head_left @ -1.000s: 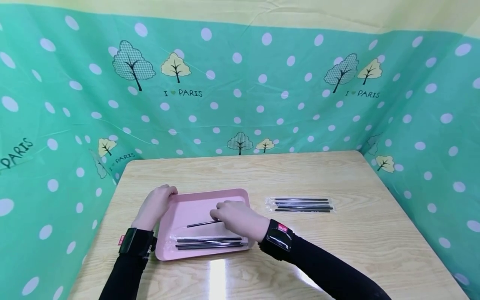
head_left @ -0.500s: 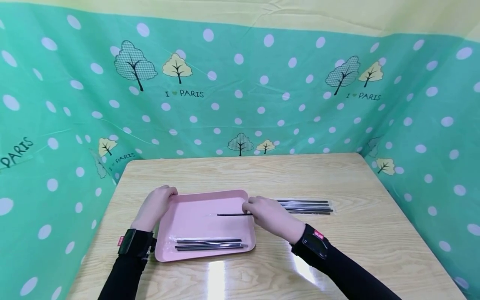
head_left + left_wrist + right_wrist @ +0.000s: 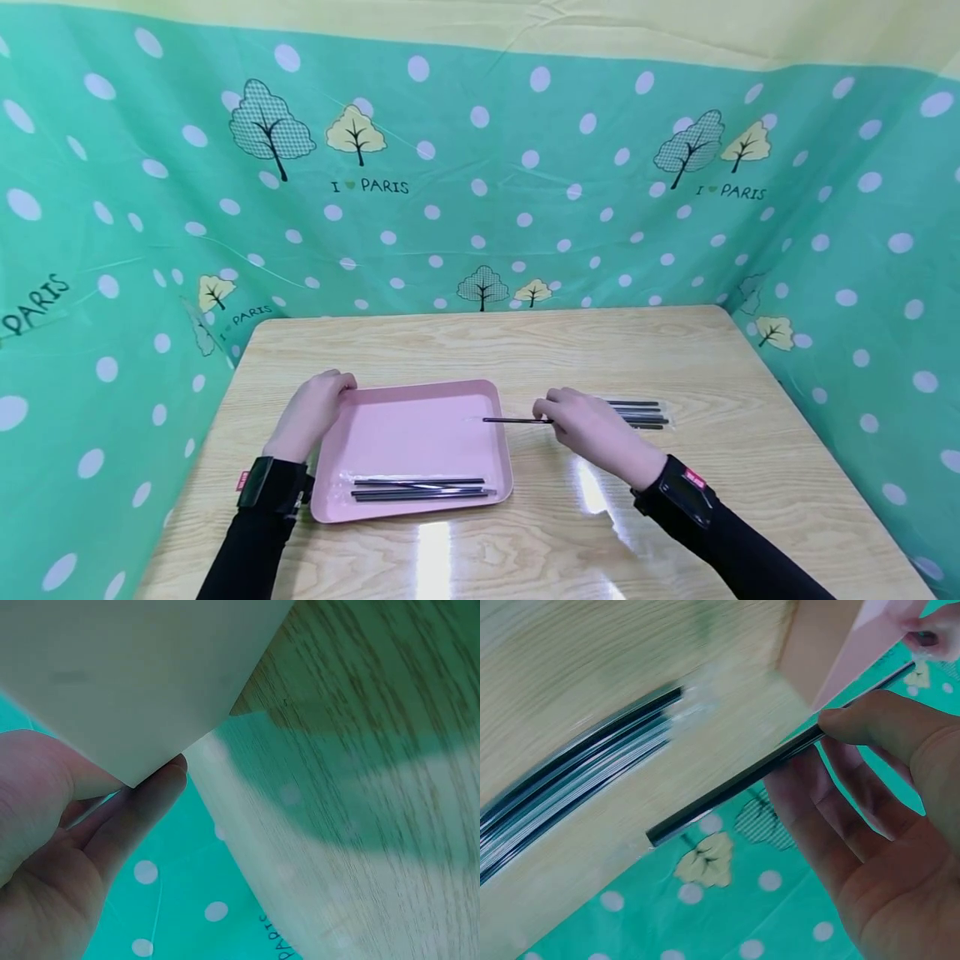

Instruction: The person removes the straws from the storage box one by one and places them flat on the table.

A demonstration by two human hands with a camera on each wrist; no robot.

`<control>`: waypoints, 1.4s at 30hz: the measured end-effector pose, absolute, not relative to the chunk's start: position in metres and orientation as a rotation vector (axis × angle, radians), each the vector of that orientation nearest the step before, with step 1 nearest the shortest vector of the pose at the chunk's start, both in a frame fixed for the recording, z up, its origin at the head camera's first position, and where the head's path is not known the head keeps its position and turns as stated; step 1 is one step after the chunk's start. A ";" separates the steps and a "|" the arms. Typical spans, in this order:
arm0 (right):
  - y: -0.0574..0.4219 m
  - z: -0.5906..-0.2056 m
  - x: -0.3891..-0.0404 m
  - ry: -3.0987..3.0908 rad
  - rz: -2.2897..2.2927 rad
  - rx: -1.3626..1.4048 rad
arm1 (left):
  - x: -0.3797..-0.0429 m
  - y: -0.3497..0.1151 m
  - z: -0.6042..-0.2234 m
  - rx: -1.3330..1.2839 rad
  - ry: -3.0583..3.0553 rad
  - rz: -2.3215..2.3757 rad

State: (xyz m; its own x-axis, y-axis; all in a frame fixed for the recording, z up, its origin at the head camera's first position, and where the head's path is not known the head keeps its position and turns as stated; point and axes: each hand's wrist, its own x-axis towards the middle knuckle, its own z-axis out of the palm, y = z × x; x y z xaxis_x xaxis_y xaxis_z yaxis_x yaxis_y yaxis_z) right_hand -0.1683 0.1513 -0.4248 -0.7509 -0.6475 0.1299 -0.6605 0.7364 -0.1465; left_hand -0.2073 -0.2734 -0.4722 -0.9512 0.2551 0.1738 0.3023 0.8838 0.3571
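Left hand (image 3: 311, 412) pinches pink tray (image 3: 420, 425) at far-left corner. Right hand (image 3: 588, 425) pinches black stick (image 3: 513, 421), end over tray's right edge, clearance hard to judge. Open table (image 3: 547, 475) separates tray from stick bundle (image 3: 641, 421).

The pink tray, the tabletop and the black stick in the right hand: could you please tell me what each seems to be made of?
The pink tray looks like smooth, satin plastic, judging by its even colour and rounded corners. The tabletop could be wood or laminate: grain shows under glossy reflections. The black stick may be plastic or coated metal; its shine leaves that open.
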 end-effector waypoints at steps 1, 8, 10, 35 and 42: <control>0.156 -0.426 -0.168 -2.857 0.290 1.074 | -0.207 -0.273 -0.472 -0.434 -2.934 -0.591; 0.191 -0.440 -0.161 -2.857 0.266 0.997 | -0.209 -0.273 -0.473 -0.431 -2.949 -0.599; 0.200 -0.445 -0.158 -2.861 0.251 0.972 | -0.208 -0.273 -0.473 -0.425 -2.947 -0.598; 0.253 -0.485 -0.161 -2.833 0.237 0.870 | -0.208 -0.274 -0.471 -0.424 -2.954 -0.603; 0.257 -0.492 -0.162 -2.818 0.257 0.867 | -0.208 -0.273 -0.472 -0.428 -2.951 -0.590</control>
